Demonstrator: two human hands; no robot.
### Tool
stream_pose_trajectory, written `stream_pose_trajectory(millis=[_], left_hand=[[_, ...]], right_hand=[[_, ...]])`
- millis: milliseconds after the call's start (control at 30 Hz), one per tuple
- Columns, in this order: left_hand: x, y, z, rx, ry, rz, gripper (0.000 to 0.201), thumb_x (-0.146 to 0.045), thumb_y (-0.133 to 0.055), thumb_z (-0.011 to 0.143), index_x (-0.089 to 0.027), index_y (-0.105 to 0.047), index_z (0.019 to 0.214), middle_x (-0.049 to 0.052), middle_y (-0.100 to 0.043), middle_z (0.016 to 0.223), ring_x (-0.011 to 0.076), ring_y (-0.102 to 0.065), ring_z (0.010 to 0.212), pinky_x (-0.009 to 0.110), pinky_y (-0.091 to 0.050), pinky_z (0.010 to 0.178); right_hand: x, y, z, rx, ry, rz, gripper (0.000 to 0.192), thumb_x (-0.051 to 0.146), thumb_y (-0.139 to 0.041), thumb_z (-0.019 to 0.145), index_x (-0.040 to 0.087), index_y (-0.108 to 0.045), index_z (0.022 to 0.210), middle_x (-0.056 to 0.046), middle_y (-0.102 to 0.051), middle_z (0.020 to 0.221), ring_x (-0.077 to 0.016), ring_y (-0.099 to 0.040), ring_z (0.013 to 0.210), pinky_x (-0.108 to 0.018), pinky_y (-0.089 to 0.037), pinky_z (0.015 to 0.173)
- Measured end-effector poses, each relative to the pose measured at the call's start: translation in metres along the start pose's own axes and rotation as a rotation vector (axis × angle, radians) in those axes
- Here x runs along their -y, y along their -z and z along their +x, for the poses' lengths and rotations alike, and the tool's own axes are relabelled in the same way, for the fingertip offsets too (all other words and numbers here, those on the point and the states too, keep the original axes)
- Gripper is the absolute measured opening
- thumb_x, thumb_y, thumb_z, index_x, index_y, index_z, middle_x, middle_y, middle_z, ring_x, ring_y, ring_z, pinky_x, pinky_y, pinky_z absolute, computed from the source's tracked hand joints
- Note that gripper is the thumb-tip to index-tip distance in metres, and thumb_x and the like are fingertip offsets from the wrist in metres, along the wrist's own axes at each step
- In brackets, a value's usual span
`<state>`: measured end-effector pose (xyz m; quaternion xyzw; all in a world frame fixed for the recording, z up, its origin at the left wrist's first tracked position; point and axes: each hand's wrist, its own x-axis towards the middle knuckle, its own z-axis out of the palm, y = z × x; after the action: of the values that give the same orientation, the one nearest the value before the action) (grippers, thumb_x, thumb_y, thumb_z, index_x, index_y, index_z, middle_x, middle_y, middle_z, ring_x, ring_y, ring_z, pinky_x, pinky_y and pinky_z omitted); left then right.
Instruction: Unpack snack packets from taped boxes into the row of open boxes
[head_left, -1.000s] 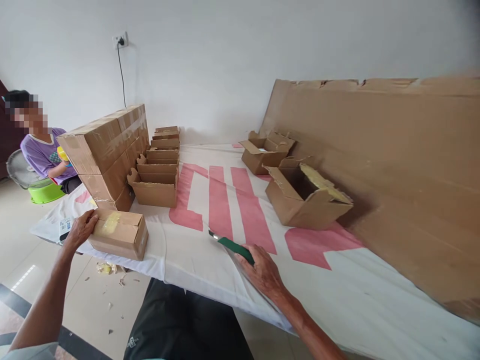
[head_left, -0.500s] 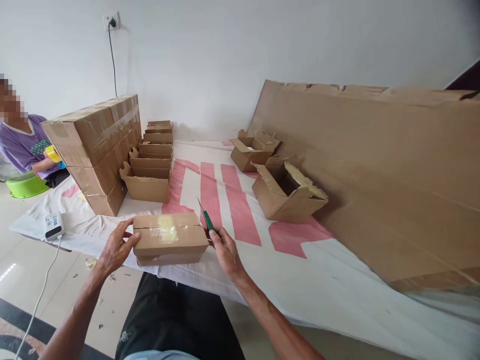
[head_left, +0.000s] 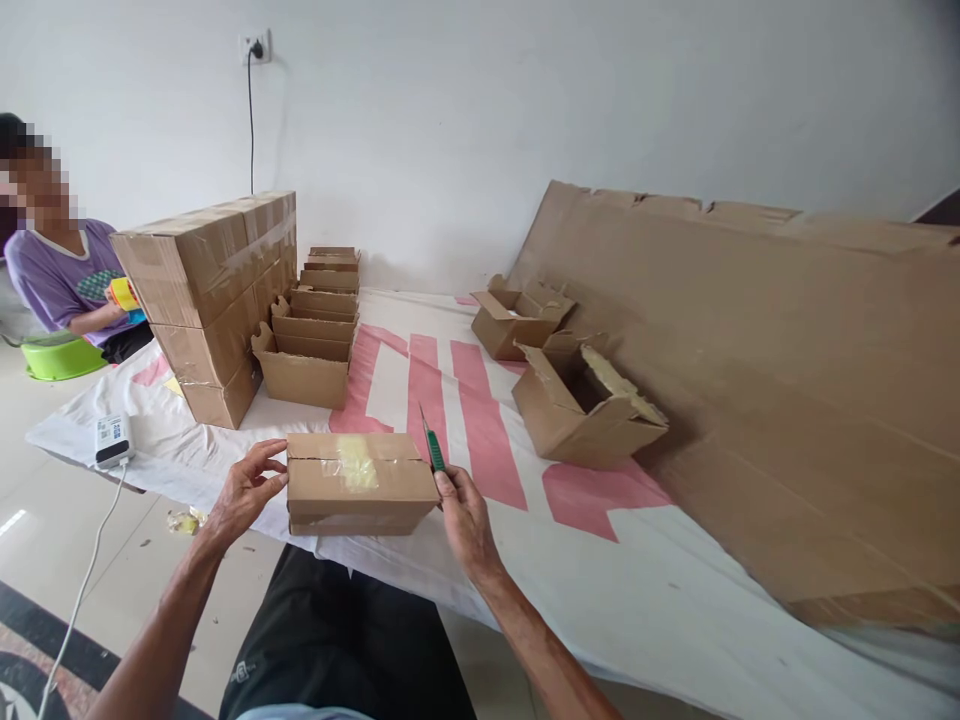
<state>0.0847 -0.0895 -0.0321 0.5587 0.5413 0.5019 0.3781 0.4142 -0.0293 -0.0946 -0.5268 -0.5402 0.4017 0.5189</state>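
A closed cardboard box [head_left: 319,485] lies in front of me at the near edge of the cloth-covered surface, with clear and yellowish tape across its top seam. My left hand [head_left: 251,490] holds the box's left end, thumb and fingertips against it. At the right end, my right hand [head_left: 465,515] grips a green-handled knife [head_left: 435,450] whose thin pointed blade sticks up and away from me. Some fingers of that hand are hidden, and it is against the box's right side.
Taped boxes [head_left: 214,270] are stacked at the left, beside a row of open cartons [head_left: 307,380]. Two open boxes [head_left: 592,420] sit to the right before a large leaning cardboard sheet [head_left: 787,400]. A white power strip [head_left: 112,440] lies front left. Another person [head_left: 71,275] sits far left, holding something yellow.
The view has turned slightly left. My left thumb has slid from the box's top edge to its end. The knife in my right hand points a little more upright.
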Motion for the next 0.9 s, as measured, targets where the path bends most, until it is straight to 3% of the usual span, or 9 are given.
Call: stream_pose_trajectory(millis=[267,400,500,600,733,900], left_hand=[[-0.002,-0.012,0.015,-0.03,-0.013,0.003,0.051,-0.046,-0.073,0.089,-0.024,-0.07,0.134,0.014,-0.063,0.152,0.0309,-0.069,0.125,0.042,-0.059,0.098],[-0.002,-0.012,0.014,-0.002,-0.012,-0.063,0.056,-0.052,-0.075,0.089,-0.023,-0.068,0.137,0.016,-0.064,0.152,0.0346,-0.066,0.132,0.044,-0.059,0.101],[0.0,-0.012,0.01,0.015,0.009,-0.092,0.059,-0.057,-0.074,0.091,-0.023,-0.067,0.139,0.016,-0.066,0.151,0.0359,-0.065,0.135,0.046,-0.058,0.104],[0.003,-0.017,0.008,-0.011,0.004,-0.05,0.062,-0.061,-0.07,0.093,-0.025,-0.064,0.143,0.016,-0.062,0.154,0.0365,-0.062,0.139,0.046,-0.059,0.103],[0.004,-0.03,0.004,-0.06,-0.09,0.138,0.061,-0.057,-0.075,0.09,-0.03,-0.065,0.144,0.014,-0.045,0.168,0.038,-0.053,0.148,0.045,-0.061,0.101],[0.004,-0.033,-0.005,-0.031,-0.142,0.221,0.052,-0.056,-0.071,0.095,-0.03,-0.067,0.139,0.014,-0.042,0.169,0.0365,-0.051,0.149,0.045,-0.061,0.103]], right_hand=[[0.005,-0.002,0.004,-0.001,0.046,-0.029,0.048,0.07,-0.052,0.096,0.024,-0.064,0.1,-0.005,-0.068,0.089,-0.0255,-0.059,0.084,-0.038,-0.051,0.074],[0.023,0.012,0.016,0.043,0.116,-0.092,0.049,0.07,-0.054,0.094,0.024,-0.067,0.101,-0.005,-0.069,0.088,-0.0246,-0.06,0.081,-0.037,-0.051,0.072],[0.049,0.026,0.03,0.173,0.187,-0.159,0.046,0.066,-0.054,0.095,0.023,-0.07,0.1,-0.005,-0.071,0.09,-0.0246,-0.062,0.082,-0.037,-0.051,0.075],[0.081,0.031,0.044,0.386,0.244,-0.223,0.042,0.061,-0.055,0.097,0.023,-0.072,0.094,-0.004,-0.072,0.087,-0.024,-0.062,0.083,-0.036,-0.049,0.077],[0.115,0.02,0.058,0.61,0.297,-0.299,0.042,0.058,-0.054,0.099,0.023,-0.071,0.083,0.0,-0.062,0.073,-0.0195,-0.054,0.07,-0.034,-0.042,0.068],[0.134,0.003,0.069,0.745,0.327,-0.36,0.042,0.054,-0.054,0.099,0.022,-0.073,0.08,0.002,-0.054,0.065,-0.0148,-0.044,0.059,-0.031,-0.033,0.058]])
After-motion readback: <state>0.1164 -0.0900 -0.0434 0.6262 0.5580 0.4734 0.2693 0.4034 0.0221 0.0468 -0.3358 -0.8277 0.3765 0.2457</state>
